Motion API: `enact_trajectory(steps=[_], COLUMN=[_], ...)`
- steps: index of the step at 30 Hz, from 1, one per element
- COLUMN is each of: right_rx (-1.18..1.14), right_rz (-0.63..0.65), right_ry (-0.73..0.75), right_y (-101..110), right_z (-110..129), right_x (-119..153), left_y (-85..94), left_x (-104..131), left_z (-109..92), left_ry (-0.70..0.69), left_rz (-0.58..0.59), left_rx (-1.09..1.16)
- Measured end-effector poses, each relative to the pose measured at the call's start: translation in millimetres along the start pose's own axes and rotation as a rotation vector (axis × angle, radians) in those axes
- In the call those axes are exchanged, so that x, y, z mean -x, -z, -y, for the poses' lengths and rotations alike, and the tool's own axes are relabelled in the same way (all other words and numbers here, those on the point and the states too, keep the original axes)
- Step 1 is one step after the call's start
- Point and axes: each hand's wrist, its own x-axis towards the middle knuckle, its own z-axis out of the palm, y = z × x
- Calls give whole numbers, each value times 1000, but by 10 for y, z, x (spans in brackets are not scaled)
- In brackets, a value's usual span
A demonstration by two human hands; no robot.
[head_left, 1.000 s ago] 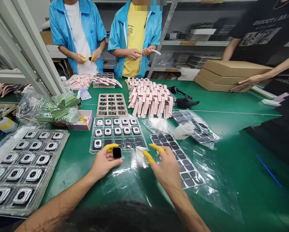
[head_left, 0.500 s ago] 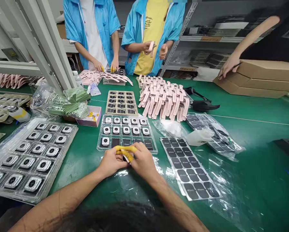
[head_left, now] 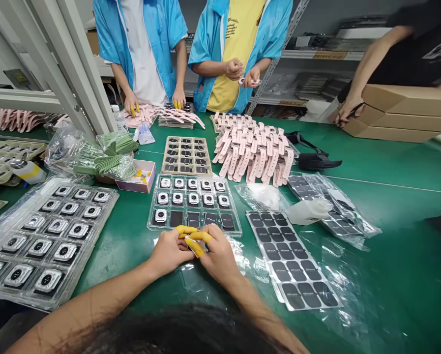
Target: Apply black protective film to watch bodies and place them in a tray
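Note:
My left hand [head_left: 172, 250] and my right hand [head_left: 215, 250] meet just in front of a clear tray [head_left: 152, 227]. Yellow covers sit on some fingertips of both. The fingers are closed around a small item that they mostly hide; I cannot make out what it is. In the tray, white-and-black watch bodies [head_left: 193, 199] fill the two back rows and one front-left slot, while the other front slots show dark squares. To the right lies a sheet of dark rounded stickers [head_left: 286, 251].
A larger tray of watch bodies [head_left: 65, 251] lies left. Beyond are a beige tray [head_left: 186, 154], a pink box [head_left: 146, 184], green straps [head_left: 113, 162] and pink straps [head_left: 253, 150]. A white bottle [head_left: 308, 211] lies right. Co-workers stand across the table; one holds cardboard boxes [head_left: 408, 115].
My fingers have closed in further over the small item, now more hidden. Across the table, one person's hands have shifted with a small pink piece, and the cardboard boxes have moved slightly right.

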Motion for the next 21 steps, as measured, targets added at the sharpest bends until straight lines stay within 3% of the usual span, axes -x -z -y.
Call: enact_trajectory(steps=[3,5,7,10,13,16,21], right_rx=[214,439,524,491,492,455,415], right_rz=[-94,-181,-182,-106,-133,-173,-131], right_ry=[-88,-214,-296,-295,-278,-268,-294], right_y=[170,301,340,187,-20,-114,-250], right_z=[-69,-63,11,178,287,322,407], right_x=[38,170,372,656,787,796,729], left_y=[11,29,49,66,73,92,122], left_x=[-1,-12,-25,-40,-48,-60,-106], left_z=[-12,-42,-74,-105,-124,-146,-158], left_ry=[21,37,42,23,-21,-74,-177], left_rz=[-15,-22,-13,6,-11,-87,-260], left_rx=[4,43,72,107,146,216,279])
